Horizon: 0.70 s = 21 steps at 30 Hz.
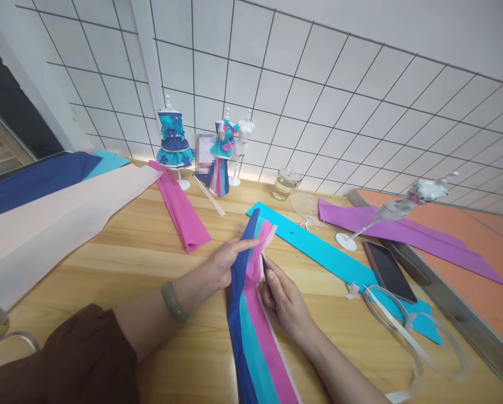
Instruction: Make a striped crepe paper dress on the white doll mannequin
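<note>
A long striped strip (255,325) of navy, turquoise, pink and white runs from the bottom edge up between my hands. My left hand (230,259) grips its upper part from the left, the forefinger laid across the pink band. On the right, my right hand (283,297) is closed on a small dark tool (264,266) at the strip's white edge; only a bit of the tool shows, so its kind is unclear. Past the strip's top end lies a flat turquoise strip (319,252).
Small dress forms (174,140) stand at the back beside a glass of liquid (286,184). A tilted white form (411,199), a phone (389,271), purple material (420,238) and white ribbon (397,320) are right. Pink (179,210) and pale material (66,224) lie left.
</note>
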Available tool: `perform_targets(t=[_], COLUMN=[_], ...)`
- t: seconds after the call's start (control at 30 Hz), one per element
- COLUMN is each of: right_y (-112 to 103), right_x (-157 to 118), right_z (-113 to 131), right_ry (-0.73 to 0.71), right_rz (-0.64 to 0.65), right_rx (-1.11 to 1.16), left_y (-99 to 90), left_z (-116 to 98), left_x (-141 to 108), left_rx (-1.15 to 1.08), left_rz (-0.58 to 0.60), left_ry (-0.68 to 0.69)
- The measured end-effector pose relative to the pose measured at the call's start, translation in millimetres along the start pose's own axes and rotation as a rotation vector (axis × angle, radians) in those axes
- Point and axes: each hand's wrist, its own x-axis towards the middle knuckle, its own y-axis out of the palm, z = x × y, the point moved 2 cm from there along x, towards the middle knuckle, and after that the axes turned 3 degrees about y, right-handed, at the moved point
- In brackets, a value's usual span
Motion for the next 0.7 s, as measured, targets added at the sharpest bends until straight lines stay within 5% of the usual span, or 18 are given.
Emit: perform_targets(t=[0.2,0.7], right_y=[-2,-3], right_x=[-1,-3], right_z=[5,2], right_ry=[0.049,0.077], right_rz=[-0.025,0.002], right_rx=[-0.022,-0.069], left_y=[-5.8,-5.5], left_z=[-9,-19], left_x=[1,-3], left_rx=[0.158,0.286], left_rz=[-0.021,0.037], left_ry=[0.131,0.189])
